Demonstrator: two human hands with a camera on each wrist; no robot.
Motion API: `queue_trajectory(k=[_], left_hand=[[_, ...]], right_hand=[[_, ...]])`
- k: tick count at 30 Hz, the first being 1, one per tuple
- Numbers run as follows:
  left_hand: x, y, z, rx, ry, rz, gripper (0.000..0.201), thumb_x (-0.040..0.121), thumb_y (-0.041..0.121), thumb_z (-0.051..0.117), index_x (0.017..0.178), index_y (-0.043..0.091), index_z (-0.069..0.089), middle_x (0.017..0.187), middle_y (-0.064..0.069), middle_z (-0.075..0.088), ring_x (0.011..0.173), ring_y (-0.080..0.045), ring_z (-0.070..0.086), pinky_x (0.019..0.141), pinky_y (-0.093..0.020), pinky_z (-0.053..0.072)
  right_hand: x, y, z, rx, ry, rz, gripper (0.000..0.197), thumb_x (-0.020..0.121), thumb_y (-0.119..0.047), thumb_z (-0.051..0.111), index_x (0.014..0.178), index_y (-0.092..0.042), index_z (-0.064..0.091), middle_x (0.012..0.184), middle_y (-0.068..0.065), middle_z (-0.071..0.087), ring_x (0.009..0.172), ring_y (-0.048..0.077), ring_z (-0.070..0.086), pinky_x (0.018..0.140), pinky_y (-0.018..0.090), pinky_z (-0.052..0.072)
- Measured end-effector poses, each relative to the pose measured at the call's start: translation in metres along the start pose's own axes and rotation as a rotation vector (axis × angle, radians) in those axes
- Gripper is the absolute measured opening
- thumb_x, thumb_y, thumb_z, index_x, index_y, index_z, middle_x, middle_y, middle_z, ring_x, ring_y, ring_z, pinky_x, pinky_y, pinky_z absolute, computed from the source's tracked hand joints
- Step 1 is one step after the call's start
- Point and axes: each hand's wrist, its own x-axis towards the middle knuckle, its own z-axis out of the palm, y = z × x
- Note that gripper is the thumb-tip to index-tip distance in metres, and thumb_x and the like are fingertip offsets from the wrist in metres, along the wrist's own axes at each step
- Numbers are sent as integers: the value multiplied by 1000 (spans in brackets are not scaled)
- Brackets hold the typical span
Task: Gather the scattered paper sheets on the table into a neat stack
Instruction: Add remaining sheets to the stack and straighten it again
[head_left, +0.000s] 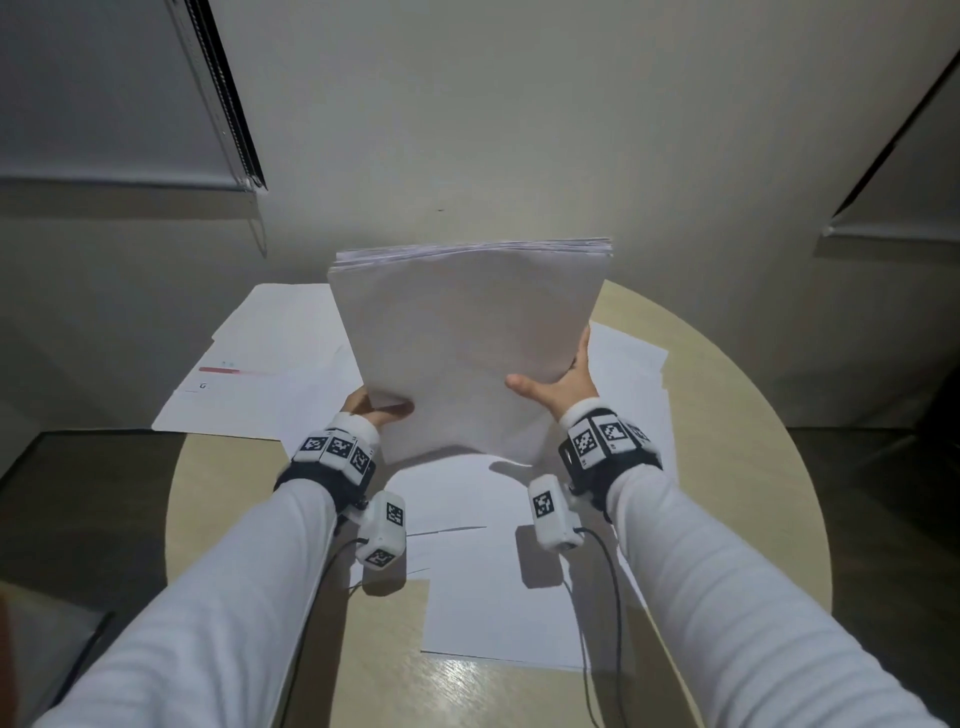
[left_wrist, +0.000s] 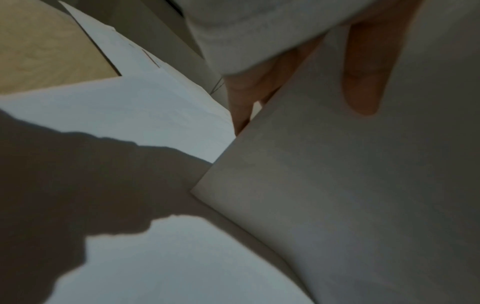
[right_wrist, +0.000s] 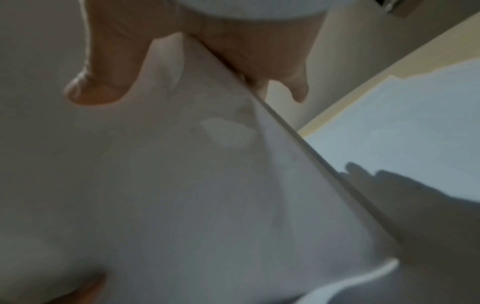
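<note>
I hold a thick bundle of white paper sheets (head_left: 467, 343) upright above the round table (head_left: 748, 415), its lower edge just over the sheets lying there. My left hand (head_left: 379, 408) pinches the bundle's lower left edge, thumb on the near face (left_wrist: 363, 82). My right hand (head_left: 561, 382) grips the right edge, thumb (right_wrist: 103, 86) on the near face and fingers behind. The bundle (right_wrist: 182, 185) fills most of both wrist views. Loose sheets lie on the table at the far left (head_left: 260, 374), at the right (head_left: 634, 374) and close to me (head_left: 498, 587).
The pale wooden tabletop shows bare at the right rim and the near left (head_left: 234, 519). One far-left sheet carries a red bar (head_left: 221, 370). A wall stands close behind the table. Cables run from both wrist cameras over the near sheets.
</note>
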Motion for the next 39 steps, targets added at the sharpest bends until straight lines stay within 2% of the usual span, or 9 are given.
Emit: queue_trajectory(k=[4, 7, 9, 13, 23, 29, 32, 35, 39], left_hand=[[-5, 6, 6, -18, -28, 25, 40, 68, -15, 71, 96, 11, 60, 79, 9, 72, 105, -22, 55, 108, -47, 38], [-13, 7, 10, 0, 7, 2, 64, 67, -3, 78, 124, 8, 51, 117, -7, 61, 113, -18, 52, 100, -30, 39], [-18, 11, 15, 76, 44, 10, 55, 77, 1, 71, 128, 2, 50, 123, -14, 58, 118, -22, 53, 91, -23, 36], [-21, 21, 25, 121, 129, 26, 40, 86, 16, 63, 120, -5, 57, 123, -21, 60, 117, -30, 56, 81, -18, 36], [-25, 13, 22, 72, 60, 116, 52, 76, -3, 70, 125, -4, 50, 120, -19, 60, 104, -20, 55, 99, -34, 43], [-27, 11, 26, -70, 138, 55, 8, 64, 17, 66, 66, 20, 59, 60, 6, 61, 81, -22, 53, 82, -35, 44], [-20, -4, 12, -63, 99, 28, 13, 58, 18, 68, 69, 20, 62, 57, 7, 64, 78, -24, 54, 82, -38, 42], [-23, -17, -5, 20, 117, -27, 24, 71, 7, 73, 93, -1, 65, 68, 0, 60, 87, -24, 53, 84, -35, 40], [-26, -37, -23, 236, 156, -169, 17, 86, 6, 61, 103, 8, 59, 70, -7, 52, 60, -21, 47, 55, -23, 39]], right_hand=[[1, 4, 1, 57, 49, -26, 89, 68, -4, 81, 140, -6, 30, 122, -2, 46, 113, 7, 43, 81, 1, 28], [7, 10, 4, 109, 62, 21, 70, 69, -2, 79, 130, -3, 44, 119, 6, 56, 103, 11, 51, 90, 14, 38], [9, 12, 7, 121, 80, 41, 53, 72, -4, 77, 120, 0, 55, 119, 15, 62, 99, 17, 57, 95, 28, 45], [12, 16, 9, 139, 156, 48, 35, 79, -6, 72, 111, 3, 62, 110, 21, 66, 92, 16, 58, 83, 25, 44], [6, 27, 11, 138, 105, 28, 54, 72, -8, 78, 120, -6, 54, 107, 4, 62, 98, 16, 58, 93, 29, 46], [10, 30, 4, 48, 95, 60, 25, 80, -8, 69, 104, -1, 65, 101, 20, 69, 86, 18, 59, 87, 39, 52], [11, 37, -11, 48, 77, 56, 23, 81, -13, 70, 103, -13, 64, 92, 8, 66, 90, 20, 63, 81, 27, 53], [15, 64, -38, -10, 139, 144, 42, 82, -19, 69, 121, -12, 56, 111, 6, 61, 108, 21, 58, 79, 13, 53], [9, 106, -75, -569, 224, 529, 78, 77, -41, 70, 141, -21, 31, 145, 9, 38, 138, 31, 29, 111, 44, 31]])
